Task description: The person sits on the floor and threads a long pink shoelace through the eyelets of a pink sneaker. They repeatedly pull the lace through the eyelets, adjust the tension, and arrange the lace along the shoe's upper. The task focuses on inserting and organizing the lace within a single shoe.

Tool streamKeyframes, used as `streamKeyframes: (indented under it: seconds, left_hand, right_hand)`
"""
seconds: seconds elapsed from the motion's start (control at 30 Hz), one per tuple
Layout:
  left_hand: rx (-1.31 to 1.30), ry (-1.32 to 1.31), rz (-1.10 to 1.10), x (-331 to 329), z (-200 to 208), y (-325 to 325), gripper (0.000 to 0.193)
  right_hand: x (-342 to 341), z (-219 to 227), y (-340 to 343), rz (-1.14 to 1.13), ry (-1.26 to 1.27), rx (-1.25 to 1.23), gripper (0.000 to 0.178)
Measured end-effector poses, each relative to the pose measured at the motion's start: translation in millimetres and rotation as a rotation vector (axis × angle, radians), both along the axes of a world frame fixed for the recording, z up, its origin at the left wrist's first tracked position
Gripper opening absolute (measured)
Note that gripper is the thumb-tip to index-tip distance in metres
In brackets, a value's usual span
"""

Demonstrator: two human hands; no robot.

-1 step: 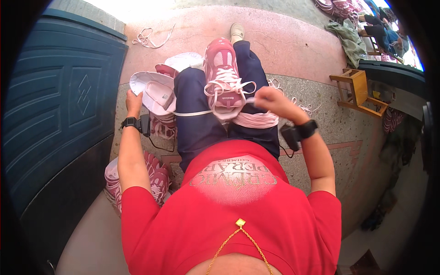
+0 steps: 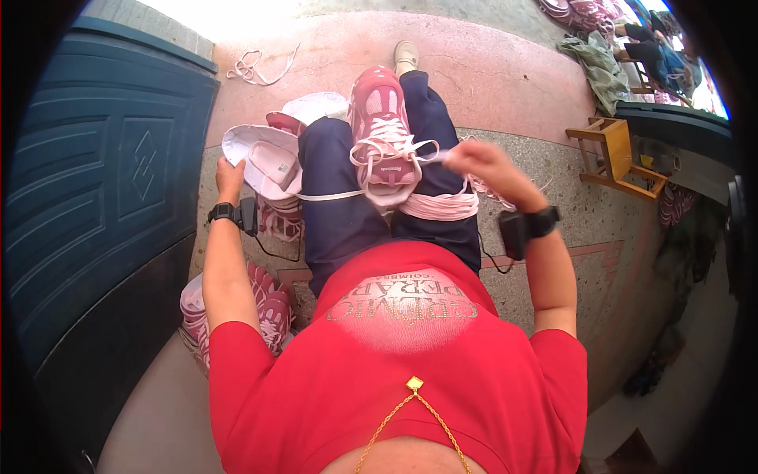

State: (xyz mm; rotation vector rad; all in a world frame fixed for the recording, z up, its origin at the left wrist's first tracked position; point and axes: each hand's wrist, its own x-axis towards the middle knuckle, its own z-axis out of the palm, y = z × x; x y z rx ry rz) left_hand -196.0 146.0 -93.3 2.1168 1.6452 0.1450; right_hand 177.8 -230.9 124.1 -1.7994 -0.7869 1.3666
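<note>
A pink sneaker (image 2: 379,99) rests between my thighs, toe pointing away from me, its white laces (image 2: 387,142) crossed and looped over the tongue. To its right my right hand (image 2: 483,163) is closed, pinching what looks like a white lace end beside the loop. A bundle of pale pink laces (image 2: 438,207) lies across my right thigh. Out to the left, my left hand (image 2: 230,178) has its fingers closed on the edge of a white-lined shoe upper (image 2: 272,162). Its fingertips are partly hidden. That piece lies on a stack of pink sneakers (image 2: 280,215).
More pink sneakers (image 2: 270,308) lie by my left elbow. A blue panelled door (image 2: 118,166) stands at the left. Loose white lace (image 2: 260,69) lies on the floor ahead. At the right are a wooden stool (image 2: 616,158), a green sack (image 2: 600,67) and another person (image 2: 671,67).
My right hand has moved slightly right and up, away from the sneaker. My left hand stays at the shoe upper, and the sneaker keeps its place.
</note>
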Motion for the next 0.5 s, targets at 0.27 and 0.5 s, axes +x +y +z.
streamKeyframes:
  seconds: [0.27, 0.5]
  left_hand:
    - [0.171, 0.11, -0.008, 18, 31, -22, 0.039]
    - [0.494, -0.255, 0.047, 35, 183, -47, 0.04]
  right_hand:
    - [40, 91, -58, -0.628, 0.465, 0.604, 0.007]
    - [-45, 5, 10, -0.387, 0.338, 0.212, 0.011]
